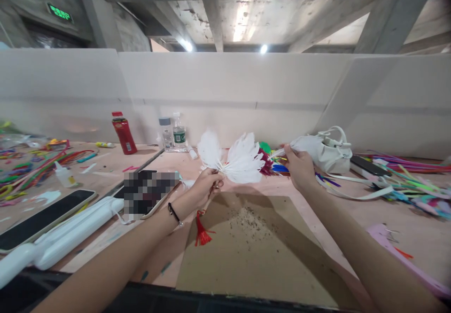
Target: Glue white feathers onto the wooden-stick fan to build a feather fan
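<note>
My left hand (207, 186) is closed around the stem of a white feather fan (243, 158), held upright above a brown board (239, 261). A red tassel (202, 230) hangs below that hand. To the right, my right hand (299, 165) pinches white feathers (305, 142) by their narrow end, apart from the fan. Dark red, blue and green feathers lie behind, between the two hands. Small dark specks are scattered on the board.
A red bottle (124, 133) and a clear bottle (179, 134) stand by the white partition (225, 78). Phones and a white device (81, 230) lie left. A white handbag (333, 155), a phone (369, 166) and colourful strips are at right, with a pink curved piece (405, 256) nearer.
</note>
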`<action>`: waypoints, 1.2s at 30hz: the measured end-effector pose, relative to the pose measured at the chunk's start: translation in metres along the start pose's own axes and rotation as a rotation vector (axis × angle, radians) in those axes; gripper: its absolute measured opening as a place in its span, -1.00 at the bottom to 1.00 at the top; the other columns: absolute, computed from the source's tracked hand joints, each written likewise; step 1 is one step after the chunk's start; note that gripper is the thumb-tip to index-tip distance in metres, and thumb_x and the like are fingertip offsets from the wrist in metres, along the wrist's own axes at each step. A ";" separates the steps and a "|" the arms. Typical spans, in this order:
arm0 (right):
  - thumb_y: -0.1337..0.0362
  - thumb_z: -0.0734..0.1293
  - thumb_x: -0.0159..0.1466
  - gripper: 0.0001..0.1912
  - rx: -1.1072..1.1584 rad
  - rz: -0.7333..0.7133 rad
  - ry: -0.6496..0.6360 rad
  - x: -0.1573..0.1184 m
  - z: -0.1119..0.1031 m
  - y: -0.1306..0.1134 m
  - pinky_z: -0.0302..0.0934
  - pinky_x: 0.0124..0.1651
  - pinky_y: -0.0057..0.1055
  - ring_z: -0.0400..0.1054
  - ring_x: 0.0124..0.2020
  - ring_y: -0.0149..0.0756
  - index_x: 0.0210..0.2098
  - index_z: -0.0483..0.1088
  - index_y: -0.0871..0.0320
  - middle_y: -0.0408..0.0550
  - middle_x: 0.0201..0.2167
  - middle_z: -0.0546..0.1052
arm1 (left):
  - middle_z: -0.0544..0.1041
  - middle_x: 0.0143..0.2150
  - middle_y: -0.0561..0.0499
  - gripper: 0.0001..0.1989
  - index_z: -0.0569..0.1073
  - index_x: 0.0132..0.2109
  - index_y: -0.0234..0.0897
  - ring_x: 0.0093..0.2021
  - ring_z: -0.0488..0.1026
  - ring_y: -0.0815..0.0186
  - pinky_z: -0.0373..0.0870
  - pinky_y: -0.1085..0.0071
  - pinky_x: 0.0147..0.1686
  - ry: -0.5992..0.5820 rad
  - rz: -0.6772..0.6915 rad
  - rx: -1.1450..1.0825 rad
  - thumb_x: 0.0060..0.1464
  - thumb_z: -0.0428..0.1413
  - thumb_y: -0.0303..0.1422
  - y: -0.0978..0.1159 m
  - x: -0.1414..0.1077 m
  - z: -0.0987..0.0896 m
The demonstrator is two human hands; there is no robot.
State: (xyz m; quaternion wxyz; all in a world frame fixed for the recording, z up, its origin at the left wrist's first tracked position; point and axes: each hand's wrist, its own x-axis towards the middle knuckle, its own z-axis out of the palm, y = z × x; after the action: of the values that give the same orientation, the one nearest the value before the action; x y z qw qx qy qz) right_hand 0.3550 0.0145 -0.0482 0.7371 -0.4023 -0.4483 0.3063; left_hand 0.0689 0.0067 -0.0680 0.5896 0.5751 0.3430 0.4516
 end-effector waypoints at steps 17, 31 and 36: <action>0.07 0.64 -0.03 -0.63 -0.107 0.133 -0.382 -0.044 0.031 -0.030 0.57 -0.24 -0.32 0.58 -0.39 -0.19 -0.38 0.57 0.19 0.02 -0.43 0.65 | 0.41 -0.59 0.08 -0.67 0.40 -0.45 -0.28 -0.57 0.28 0.39 0.13 0.47 -0.53 -0.189 0.016 0.476 0.19 0.14 -0.17 -0.006 -0.019 0.016; 0.15 0.52 0.07 -0.80 -0.355 0.025 -0.390 -0.061 0.042 -0.021 0.48 -0.37 -0.25 0.58 -0.40 -0.07 -0.43 0.51 0.13 0.00 -0.46 0.64 | 0.37 -0.58 0.10 -0.75 0.37 -0.44 -0.28 -0.59 0.23 0.43 0.08 0.48 -0.57 -0.222 0.032 0.460 0.10 0.16 -0.23 -0.007 -0.022 0.016; 0.16 0.51 0.08 -0.81 -0.429 -0.071 -0.397 -0.066 0.045 -0.023 0.41 -0.41 -0.29 0.54 -0.45 -0.10 -0.48 0.48 0.11 -0.04 -0.52 0.60 | 0.43 -0.56 0.06 -0.60 0.44 -0.38 -0.31 -0.57 0.32 0.39 0.17 0.47 -0.55 -0.226 0.058 0.480 0.16 0.17 -0.03 -0.007 -0.020 0.012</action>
State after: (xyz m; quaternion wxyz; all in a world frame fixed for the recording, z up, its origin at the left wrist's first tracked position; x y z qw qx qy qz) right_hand 0.2894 -0.0363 -0.0434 0.5434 -0.4654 -0.6519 0.2513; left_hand 0.0743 -0.0158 -0.0762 0.4577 0.7549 0.3558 0.3068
